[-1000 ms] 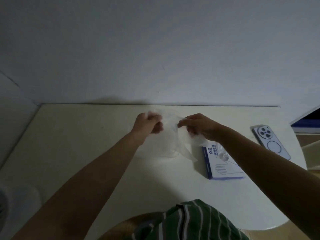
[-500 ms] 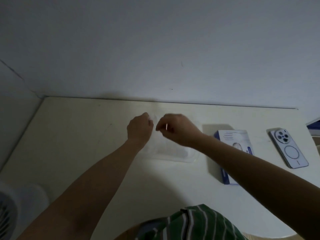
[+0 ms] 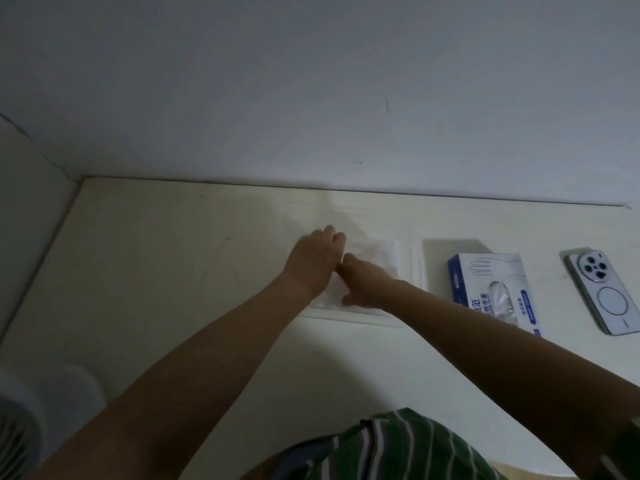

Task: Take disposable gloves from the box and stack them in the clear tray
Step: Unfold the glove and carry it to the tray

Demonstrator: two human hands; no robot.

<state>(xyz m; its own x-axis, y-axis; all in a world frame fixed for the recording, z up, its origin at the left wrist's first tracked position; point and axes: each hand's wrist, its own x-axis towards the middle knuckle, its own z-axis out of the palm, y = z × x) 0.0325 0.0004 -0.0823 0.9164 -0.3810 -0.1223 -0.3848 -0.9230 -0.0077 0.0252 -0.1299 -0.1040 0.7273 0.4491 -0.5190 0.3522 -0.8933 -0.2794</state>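
Both hands have dropped from holding the glove up to lying low over the tray, and the glove now lies inside it. The left hand rests flat on the thin white plastic, fingers straight and together, pointing toward the wall. The right hand touches it side by side, knuckles bent down onto the glove; whether it pinches the plastic I cannot tell. The tray sits at the centre of the frame on the table. The box stands just right of the tray, with a phone further right. A fan shows at lower left.
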